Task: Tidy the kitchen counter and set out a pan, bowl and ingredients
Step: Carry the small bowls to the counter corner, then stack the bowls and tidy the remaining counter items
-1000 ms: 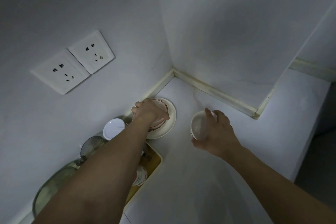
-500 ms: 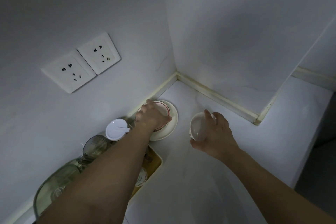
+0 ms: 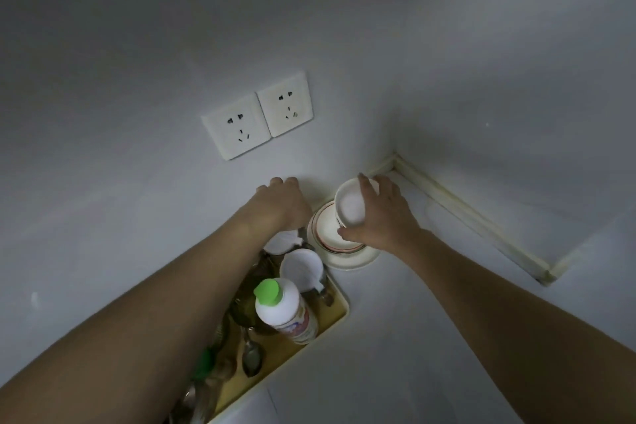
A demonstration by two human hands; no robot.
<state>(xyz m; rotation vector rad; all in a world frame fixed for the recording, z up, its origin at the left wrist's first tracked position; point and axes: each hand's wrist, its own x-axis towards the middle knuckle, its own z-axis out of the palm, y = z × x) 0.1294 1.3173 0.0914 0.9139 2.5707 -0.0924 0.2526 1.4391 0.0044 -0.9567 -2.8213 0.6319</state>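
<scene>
My right hand (image 3: 382, 217) grips a small white bowl (image 3: 349, 205), tilted, just above a red-rimmed bowl (image 3: 327, 234). That bowl sits on a white plate (image 3: 358, 260) near the counter's corner. My left hand (image 3: 282, 203) hovers palm down close to the wall, just left of the red-rimmed bowl, with nothing visible in it. Its fingers are loosely curved and apart.
A yellow tray (image 3: 339, 315) beside the wall holds a white bottle with a green cap (image 3: 284, 311), a white mug (image 3: 303, 268), a spoon (image 3: 251, 358) and dark glassware. A white lid (image 3: 282, 240) lies under my left wrist. Two wall sockets (image 3: 258, 120) are above.
My right hand carried the small white bowl left, over the red-rimmed bowl. My left hand came off that bowl and shifted left toward the wall. The view swung left.
</scene>
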